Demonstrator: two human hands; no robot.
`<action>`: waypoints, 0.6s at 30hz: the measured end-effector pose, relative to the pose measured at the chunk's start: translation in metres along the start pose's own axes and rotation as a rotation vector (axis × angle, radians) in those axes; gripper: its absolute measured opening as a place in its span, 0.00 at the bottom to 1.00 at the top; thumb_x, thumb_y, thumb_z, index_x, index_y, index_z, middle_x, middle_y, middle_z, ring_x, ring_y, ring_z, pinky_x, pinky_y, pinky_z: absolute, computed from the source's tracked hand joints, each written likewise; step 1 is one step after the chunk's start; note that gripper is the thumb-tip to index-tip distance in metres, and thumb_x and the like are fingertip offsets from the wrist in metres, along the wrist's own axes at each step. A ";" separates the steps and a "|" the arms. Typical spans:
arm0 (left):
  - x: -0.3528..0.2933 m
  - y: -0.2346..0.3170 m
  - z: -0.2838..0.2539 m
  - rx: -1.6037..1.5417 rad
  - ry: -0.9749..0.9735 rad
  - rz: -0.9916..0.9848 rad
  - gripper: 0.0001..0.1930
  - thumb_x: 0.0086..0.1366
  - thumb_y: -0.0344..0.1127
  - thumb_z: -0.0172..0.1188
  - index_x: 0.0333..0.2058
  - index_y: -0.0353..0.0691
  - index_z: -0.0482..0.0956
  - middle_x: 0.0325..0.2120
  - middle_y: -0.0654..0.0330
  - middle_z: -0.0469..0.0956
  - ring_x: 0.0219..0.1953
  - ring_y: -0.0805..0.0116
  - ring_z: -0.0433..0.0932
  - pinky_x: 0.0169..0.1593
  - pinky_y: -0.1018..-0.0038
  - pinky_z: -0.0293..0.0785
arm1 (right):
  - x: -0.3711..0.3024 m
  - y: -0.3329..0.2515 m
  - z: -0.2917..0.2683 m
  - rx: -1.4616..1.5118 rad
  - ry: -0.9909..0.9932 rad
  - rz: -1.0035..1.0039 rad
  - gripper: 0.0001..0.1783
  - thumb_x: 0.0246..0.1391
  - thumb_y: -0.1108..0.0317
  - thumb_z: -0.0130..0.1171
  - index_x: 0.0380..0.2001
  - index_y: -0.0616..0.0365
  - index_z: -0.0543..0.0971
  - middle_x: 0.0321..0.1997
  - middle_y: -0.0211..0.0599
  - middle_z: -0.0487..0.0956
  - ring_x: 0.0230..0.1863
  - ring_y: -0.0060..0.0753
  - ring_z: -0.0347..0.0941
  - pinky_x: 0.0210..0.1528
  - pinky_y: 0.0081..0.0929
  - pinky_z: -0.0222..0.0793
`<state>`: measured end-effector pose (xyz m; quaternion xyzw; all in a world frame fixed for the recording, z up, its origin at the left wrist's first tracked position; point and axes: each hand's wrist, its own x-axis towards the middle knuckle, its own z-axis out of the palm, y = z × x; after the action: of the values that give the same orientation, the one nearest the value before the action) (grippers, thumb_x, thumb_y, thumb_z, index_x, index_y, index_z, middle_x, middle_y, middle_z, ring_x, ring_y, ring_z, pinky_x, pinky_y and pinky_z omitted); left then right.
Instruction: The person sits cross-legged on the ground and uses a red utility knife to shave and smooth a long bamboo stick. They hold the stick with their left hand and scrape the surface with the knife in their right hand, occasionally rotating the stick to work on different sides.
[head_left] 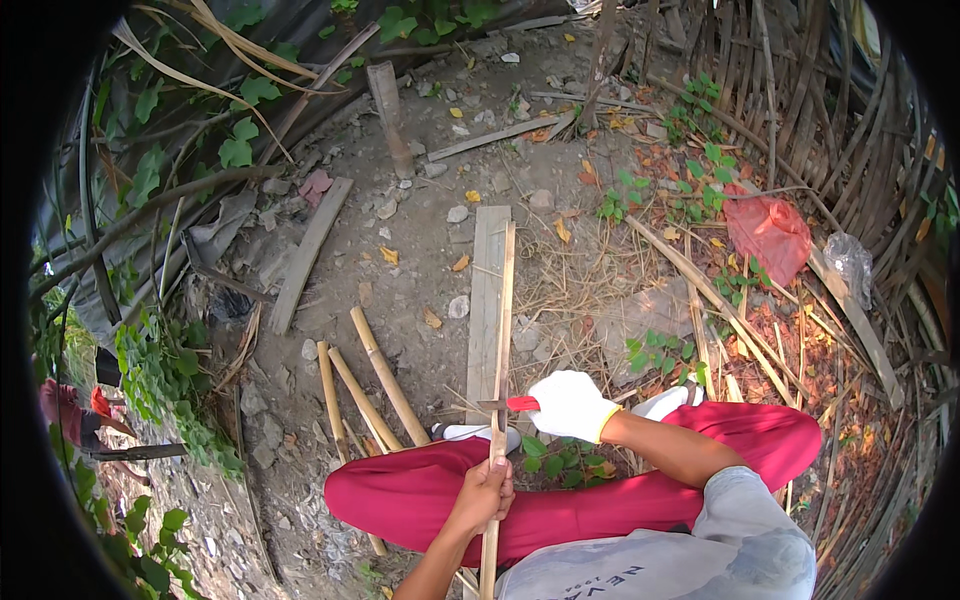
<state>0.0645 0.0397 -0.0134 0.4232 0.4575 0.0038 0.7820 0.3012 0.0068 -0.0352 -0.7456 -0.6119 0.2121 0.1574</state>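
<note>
My bare left hand point(484, 495) is closed around a long, pale split bamboo strip point(504, 330) near its lower end, over my red-clad lap. The strip runs up and away from me, beside and partly over a grey wooden plank point(482, 290) on the ground. My right hand point(570, 405), in a white glove, grips a knife point(522, 404) by its red handle. The knife's short blade lies across the strip, a little above my left hand. Whether the edge is cutting in cannot be told.
Several bamboo poles point(385, 370) lie left of my knee. A weathered board point(312, 255) and a wooden stake point(390, 120) are farther left. On the right are a red plastic bag point(768, 235), loose sticks and a woven-stick fence point(850, 130). Another person point(80, 415) appears at far left.
</note>
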 end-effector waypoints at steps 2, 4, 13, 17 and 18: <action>0.006 -0.001 0.003 0.098 0.038 0.042 0.17 0.81 0.47 0.44 0.33 0.44 0.67 0.17 0.68 0.61 0.15 0.76 0.58 0.17 0.75 0.54 | 0.005 0.002 0.008 -0.017 -0.025 0.020 0.13 0.49 0.56 0.60 0.24 0.54 0.85 0.24 0.49 0.82 0.30 0.56 0.82 0.36 0.48 0.78; 0.013 -0.009 0.004 0.261 0.115 0.095 0.19 0.81 0.48 0.45 0.33 0.40 0.69 0.16 0.62 0.68 0.15 0.68 0.67 0.19 0.68 0.64 | 0.010 0.001 0.008 -0.045 -0.050 0.060 0.13 0.49 0.58 0.60 0.26 0.55 0.86 0.27 0.51 0.83 0.33 0.56 0.83 0.38 0.48 0.79; 0.021 -0.042 0.008 0.811 0.256 0.343 0.22 0.79 0.44 0.45 0.33 0.29 0.74 0.27 0.32 0.78 0.33 0.27 0.77 0.38 0.42 0.71 | 0.044 0.034 0.033 -0.056 0.023 0.363 0.13 0.51 0.63 0.59 0.32 0.60 0.88 0.34 0.55 0.86 0.38 0.56 0.85 0.41 0.46 0.81; 0.013 -0.043 0.015 0.834 0.216 0.329 0.21 0.78 0.44 0.46 0.36 0.28 0.75 0.28 0.31 0.78 0.35 0.26 0.77 0.41 0.42 0.71 | 0.048 0.056 0.037 -0.116 -0.025 0.340 0.14 0.54 0.62 0.59 0.34 0.60 0.87 0.37 0.55 0.86 0.41 0.55 0.85 0.42 0.46 0.81; 0.012 -0.044 0.014 0.847 0.218 0.310 0.21 0.78 0.44 0.46 0.36 0.29 0.75 0.28 0.31 0.78 0.35 0.26 0.77 0.41 0.42 0.71 | 0.053 0.054 0.043 -0.129 -0.016 0.336 0.14 0.54 0.62 0.59 0.34 0.60 0.87 0.37 0.55 0.86 0.41 0.54 0.85 0.42 0.46 0.81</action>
<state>0.0644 0.0074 -0.0478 0.7659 0.4298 -0.0223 0.4776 0.3339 0.0466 -0.1058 -0.8442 -0.4922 0.2014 0.0667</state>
